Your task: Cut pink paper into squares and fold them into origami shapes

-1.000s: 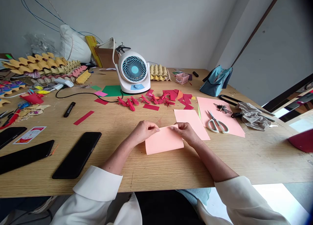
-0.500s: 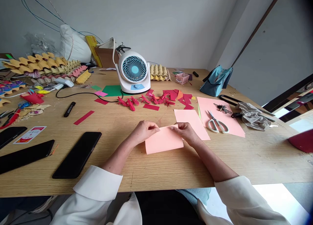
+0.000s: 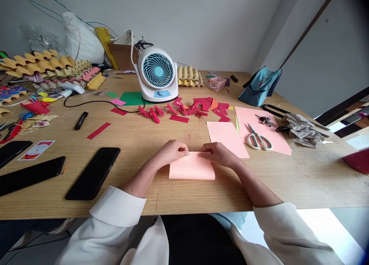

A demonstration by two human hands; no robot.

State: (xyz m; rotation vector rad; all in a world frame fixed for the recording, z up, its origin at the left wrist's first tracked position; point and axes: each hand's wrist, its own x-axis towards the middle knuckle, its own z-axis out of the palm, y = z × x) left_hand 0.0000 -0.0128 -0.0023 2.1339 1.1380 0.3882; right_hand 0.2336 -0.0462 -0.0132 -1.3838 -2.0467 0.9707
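- I saw a pink sheet (image 3: pixel 191 167) bent over on itself near the middle of the counter's front edge, its curved fold towards the person.
- The left hand (image 3: pixel 173 151) pinched the sheet's far edge near the left corner, thumb on top and fingers curled.
- The right hand (image 3: pixel 217 153) pinched that far edge near the right corner, its fingers bent in the same way.
- Just beyond the right hand, a flat pink sheet lay on the counter (image 3: pixel 178 199).
- Further towards the counter's right edge, scissors (image 3: pixel 259 138) and a bunch of keys (image 3: pixel 266 121) rested on a larger pink sheet (image 3: pixel 281 145).
- Beyond the hands, folded red paper shapes (image 3: pixel 152 113) ran in a loose row, with flat red scraps (image 3: pixel 179 119) about them.
- To the left, a black phone (image 3: pixel 93 173) lay near the front edge, and a black marker (image 3: pixel 81 121) lay further back.
- Towards the back edge stood a white fan (image 3: pixel 158 71); a blue bag (image 3: pixel 261 86) sat near the back right corner.
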